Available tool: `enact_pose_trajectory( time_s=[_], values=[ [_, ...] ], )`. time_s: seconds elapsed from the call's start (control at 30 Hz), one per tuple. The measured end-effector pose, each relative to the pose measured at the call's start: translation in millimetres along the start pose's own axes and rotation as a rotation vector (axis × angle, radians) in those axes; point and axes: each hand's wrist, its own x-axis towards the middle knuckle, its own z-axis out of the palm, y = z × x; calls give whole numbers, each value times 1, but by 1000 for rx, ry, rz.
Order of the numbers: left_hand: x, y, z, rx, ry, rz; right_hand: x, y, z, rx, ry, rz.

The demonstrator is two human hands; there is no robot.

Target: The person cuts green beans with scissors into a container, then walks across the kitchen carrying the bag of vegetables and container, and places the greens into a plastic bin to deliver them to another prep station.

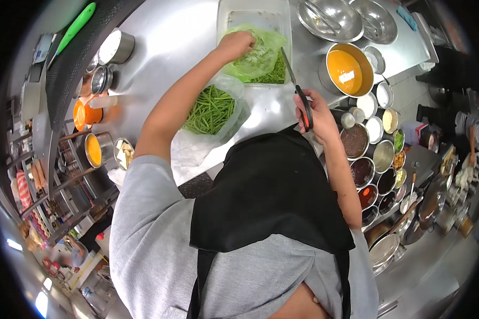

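Observation:
My left hand point(238, 45) is closed at the edge of a thin green plastic bag point(238, 68), its fingertips partly hidden. Chopped greens point(262, 55) show inside the bag, which rests in a clear rectangular tub point(254, 6). More finely cut green pieces point(277, 73) lie in the tub beside and under the bag. In my right hand point(319, 114) is a pair of scissors point(303, 103) with black and red handles, the blades pointing up toward the tub's right side. Nearer to me, a clear plastic bag point(241, 109) stands open, full of green beans point(210, 110).
A pot of orange liquid point(347, 72) stands right of the tub, with steel bowls point(332, 21) behind it. Several containers of sauces and powders point(354, 141) crowd the right side. On the left are an orange container point(93, 114) and a metal shelf point(72, 80).

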Motion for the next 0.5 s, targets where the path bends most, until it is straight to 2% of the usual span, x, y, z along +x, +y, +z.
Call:
enact_pose_trajectory(
  time_s=[0.03,0.13,0.3,0.37,0.43,0.47,0.5],
  values=[
    [-4,9,-7,-104,-76,-93,1,6,0,-11,-14,10],
    [-15,22,-8,-282,10,-9,6,15,4,63,-96,97],
    [-23,37,-10,-357,-1,8,14,21,8,61,-140,105],
    [-26,39,-11,-387,-11,-1,15,22,6,88,-159,37],
    [-28,37,-9,-751,-11,-301,11,21,7,92,-145,39],
    [-28,36,-5,-749,-11,-299,9,20,7,97,-129,44],
    [-27,35,0,-1000,91,-339,7,18,7,98,-128,43]
  ],
)
